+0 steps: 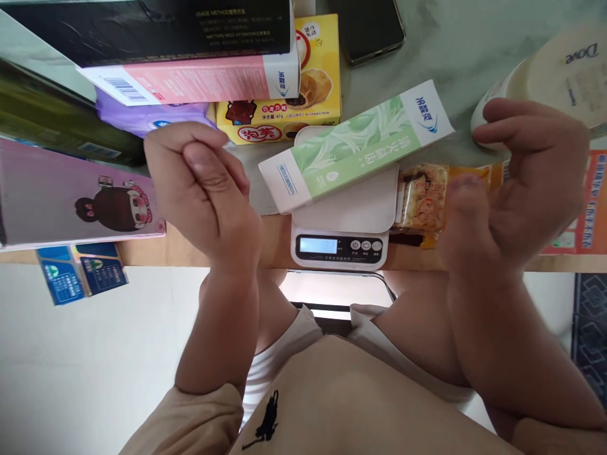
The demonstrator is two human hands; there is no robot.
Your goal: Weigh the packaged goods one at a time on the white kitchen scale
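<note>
A white kitchen scale (pixel 344 215) with a lit display stands at the table's front edge. Across its plate lies a green and white toothpaste box (pixel 355 145), slanted and reaching past both sides. My left hand (pixel 203 183) is closed in a loose fist left of the scale, with nothing visible in it. To the right, my right hand (pixel 521 183) is held with its fingers curled and the thumb apart, holding nothing. Near its fingertips stands a white Dove bottle (pixel 559 82), partly covered by the hand. A wrapped snack (pixel 422 197) lies between the scale and my right thumb.
At the left are a black box (pixel 165 31), a pink toothpaste box (pixel 199 79), a purple pack (pixel 137 114), a dark green bottle (pixel 52 114) and a pink carton (pixel 57 196). Behind the scale are a yellow snack box (pixel 315 82) and a phone (pixel 372 28). Blue packets (pixel 80 273) overhang the edge.
</note>
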